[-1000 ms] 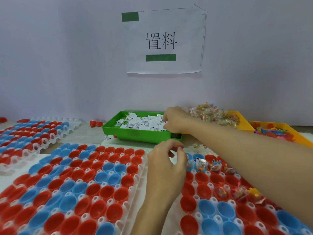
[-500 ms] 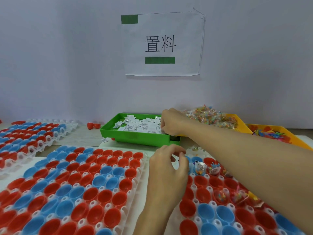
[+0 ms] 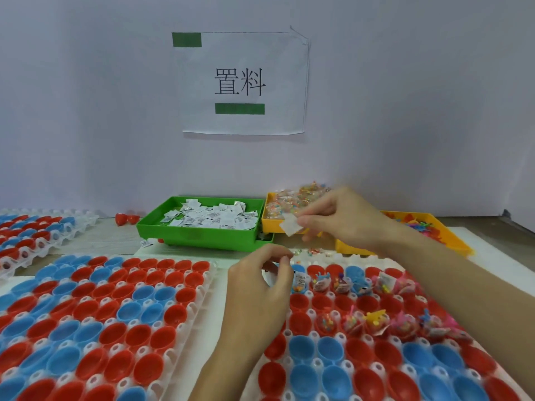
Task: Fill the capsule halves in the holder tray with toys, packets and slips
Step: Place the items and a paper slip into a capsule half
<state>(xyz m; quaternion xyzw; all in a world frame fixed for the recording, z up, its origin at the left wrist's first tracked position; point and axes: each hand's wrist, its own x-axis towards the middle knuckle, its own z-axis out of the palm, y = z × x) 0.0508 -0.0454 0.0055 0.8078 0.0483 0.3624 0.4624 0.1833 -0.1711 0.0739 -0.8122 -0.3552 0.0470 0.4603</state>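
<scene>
Right hand (image 3: 344, 218): pinches white slip (image 3: 290, 228) above green bin (image 3: 199, 235) of slips. Left hand (image 3: 260, 287): fingers curled at holder tray (image 3: 315, 369), contents unclear. Step: slip stage; next, drop into a toy-filled capsule half (image 3: 325, 324). Yellow bin (image 3: 273, 224): packets

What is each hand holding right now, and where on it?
The right hand pinches a white slip by its right edge. The left hand has curled fingers; whether it holds anything cannot be told.
</scene>
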